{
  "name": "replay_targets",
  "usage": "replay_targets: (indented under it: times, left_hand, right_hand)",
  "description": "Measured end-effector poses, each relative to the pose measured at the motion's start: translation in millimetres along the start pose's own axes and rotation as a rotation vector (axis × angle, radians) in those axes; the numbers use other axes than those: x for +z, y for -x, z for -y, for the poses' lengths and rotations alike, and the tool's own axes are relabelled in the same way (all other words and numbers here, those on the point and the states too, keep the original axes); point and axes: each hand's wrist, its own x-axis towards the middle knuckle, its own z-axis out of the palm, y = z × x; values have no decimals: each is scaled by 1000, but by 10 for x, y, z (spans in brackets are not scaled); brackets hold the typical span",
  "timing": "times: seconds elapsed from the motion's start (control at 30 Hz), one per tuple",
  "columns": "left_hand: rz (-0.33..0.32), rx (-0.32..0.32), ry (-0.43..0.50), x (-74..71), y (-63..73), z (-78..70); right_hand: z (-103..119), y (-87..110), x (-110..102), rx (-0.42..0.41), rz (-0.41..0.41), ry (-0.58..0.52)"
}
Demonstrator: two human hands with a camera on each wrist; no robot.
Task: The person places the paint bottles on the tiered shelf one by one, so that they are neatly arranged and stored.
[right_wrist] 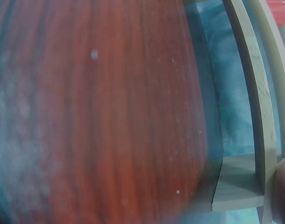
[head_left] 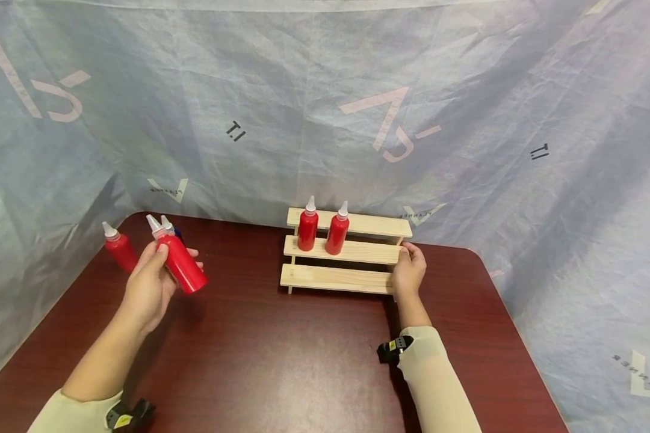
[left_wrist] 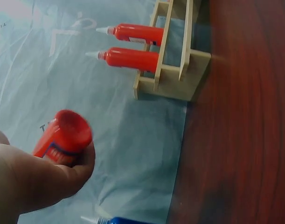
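My left hand [head_left: 147, 294] grips a red squeeze bottle [head_left: 184, 266] with a white nozzle, lifted above the table and tilted, its base toward the right. In the left wrist view the base of this bottle [left_wrist: 72, 133] faces the camera. On the right, my right hand [head_left: 410, 270] holds the end of a three-tier wooden rack [head_left: 336, 278], thumb at the middle shelf. Two red squeeze bottles, a left one [head_left: 307, 231] and a right one [head_left: 337, 234], stand upright side by side on that middle shelf. The right wrist view catches only a fingertip [right_wrist: 283, 191] against the wood.
Beyond the left hand, another red bottle [head_left: 120, 250] stands near the table's left edge. A blue bottle [left_wrist: 126, 220] is mostly hidden behind the hand in the head view. Grey printed cloth [head_left: 281, 108] hangs behind the dark red-brown table [head_left: 281, 355].
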Motion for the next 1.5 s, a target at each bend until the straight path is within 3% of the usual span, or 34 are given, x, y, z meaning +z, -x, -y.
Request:
replay_targets:
  times: [0.2, 0.3, 0.5, 0.87, 1.17, 1.5]
  left_hand:
    - [-13, -22, 66, 112, -30, 9]
    - [-4, -55, 34, 170, -39, 7]
    - [90, -120, -27, 303, -72, 11]
    - [117, -121, -102, 584, -155, 83]
    - [132, -150, -158, 813, -230, 231]
    - [194, -150, -116, 1059, -241, 427]
  right_hand:
    - [-8, -17, 9, -7, -11, -6]
    - [-10, -20, 13, -10, -17, -11]
    - [7, -4, -5, -22, 4, -22]
    - [38, 19, -18, -18, 22, -14]
    - [26, -14, -21, -22, 15, -16]
    - [28, 5, -16, -4, 12, -6]
